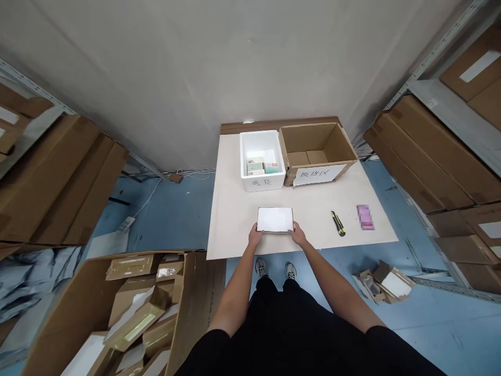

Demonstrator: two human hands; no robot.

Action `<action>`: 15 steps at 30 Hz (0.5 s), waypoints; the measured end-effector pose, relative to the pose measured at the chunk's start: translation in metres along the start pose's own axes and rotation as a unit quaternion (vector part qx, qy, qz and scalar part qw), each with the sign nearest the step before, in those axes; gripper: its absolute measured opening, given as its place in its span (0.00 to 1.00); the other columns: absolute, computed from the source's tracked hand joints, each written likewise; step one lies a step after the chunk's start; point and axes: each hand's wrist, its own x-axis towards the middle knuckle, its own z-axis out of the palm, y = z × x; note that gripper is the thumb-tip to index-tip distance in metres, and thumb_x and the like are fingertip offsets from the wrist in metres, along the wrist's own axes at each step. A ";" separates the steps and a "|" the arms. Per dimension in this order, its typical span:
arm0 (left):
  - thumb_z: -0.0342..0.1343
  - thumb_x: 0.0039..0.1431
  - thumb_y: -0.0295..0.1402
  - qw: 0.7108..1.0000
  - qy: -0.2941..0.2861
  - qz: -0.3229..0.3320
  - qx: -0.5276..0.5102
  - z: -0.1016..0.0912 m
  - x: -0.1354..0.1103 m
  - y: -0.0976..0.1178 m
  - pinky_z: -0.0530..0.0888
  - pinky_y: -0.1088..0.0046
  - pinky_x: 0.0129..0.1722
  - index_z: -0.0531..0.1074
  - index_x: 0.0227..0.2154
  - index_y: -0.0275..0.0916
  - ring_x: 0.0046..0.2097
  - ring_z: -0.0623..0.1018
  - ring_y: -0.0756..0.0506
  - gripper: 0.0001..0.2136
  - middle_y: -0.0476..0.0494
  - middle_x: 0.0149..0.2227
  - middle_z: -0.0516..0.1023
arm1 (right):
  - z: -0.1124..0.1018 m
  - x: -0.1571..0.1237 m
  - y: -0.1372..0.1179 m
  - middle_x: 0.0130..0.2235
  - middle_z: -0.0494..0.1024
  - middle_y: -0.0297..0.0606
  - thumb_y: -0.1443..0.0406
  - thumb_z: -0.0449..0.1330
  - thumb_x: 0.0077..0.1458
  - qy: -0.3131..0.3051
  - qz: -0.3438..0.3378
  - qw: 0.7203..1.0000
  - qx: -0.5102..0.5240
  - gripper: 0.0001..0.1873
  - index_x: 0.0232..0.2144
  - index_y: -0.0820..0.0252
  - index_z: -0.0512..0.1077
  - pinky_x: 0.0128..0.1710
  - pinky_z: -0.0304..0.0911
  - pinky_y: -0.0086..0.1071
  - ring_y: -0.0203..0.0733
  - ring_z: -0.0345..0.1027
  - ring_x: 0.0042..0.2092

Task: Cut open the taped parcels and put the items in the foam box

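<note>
A small cardboard box with a white label on top (275,219) is at the front middle of the pale table (230,219). My left hand (255,235) grips its left front corner, and my right hand (298,234) grips the right one. Whether the box rests on the table or is slightly raised, I cannot tell. Behind it stands a white foam box (262,183) with several small cartons (255,166) inside. Beside that is an open cardboard box (321,175) with a handwritten paper sign. To the right lies a black and yellow utility knife (338,223).
A blurred pink item (365,217) lies at the table's right. At lower left, a large carton (191,313) holds several taped parcels (136,318). Shelves with brown boxes (438,151) flank both sides. Opened cardboard packaging (385,282) lies on the blue floor at right.
</note>
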 end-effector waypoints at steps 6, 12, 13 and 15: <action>0.62 0.63 0.37 0.985 -0.019 0.173 -0.012 -0.039 0.042 0.051 0.67 0.60 0.69 0.70 0.66 0.44 0.68 0.72 0.39 0.28 0.38 0.67 0.73 | 0.016 -0.020 -0.015 0.48 0.84 0.42 0.55 0.64 0.55 0.066 -0.069 0.995 0.013 0.43 0.72 0.53 0.62 0.55 0.69 0.47 0.56 0.79 0.48; 0.63 0.60 0.37 0.970 -0.092 0.169 0.150 -0.038 0.059 0.075 0.67 0.53 0.68 0.63 0.70 0.43 0.71 0.66 0.34 0.35 0.33 0.73 0.63 | 0.028 -0.016 -0.026 0.50 0.82 0.45 0.56 0.56 0.62 0.095 -0.042 0.994 -0.021 0.41 0.75 0.58 0.56 0.55 0.69 0.44 0.54 0.77 0.53; 0.62 0.61 0.37 0.968 -0.064 0.167 0.174 -0.034 0.056 0.073 0.67 0.50 0.68 0.63 0.70 0.42 0.72 0.65 0.32 0.35 0.31 0.73 0.62 | 0.029 -0.014 -0.027 0.53 0.80 0.48 0.57 0.55 0.62 0.104 -0.043 0.993 -0.031 0.41 0.75 0.58 0.56 0.55 0.69 0.44 0.55 0.76 0.55; 0.59 0.64 0.38 0.963 -0.010 0.174 0.207 -0.023 0.049 0.069 0.66 0.48 0.68 0.64 0.70 0.42 0.73 0.61 0.31 0.32 0.29 0.74 0.59 | 0.029 -0.011 -0.030 0.60 0.75 0.53 0.59 0.54 0.63 0.112 -0.038 0.991 -0.059 0.40 0.74 0.60 0.57 0.57 0.68 0.45 0.57 0.73 0.59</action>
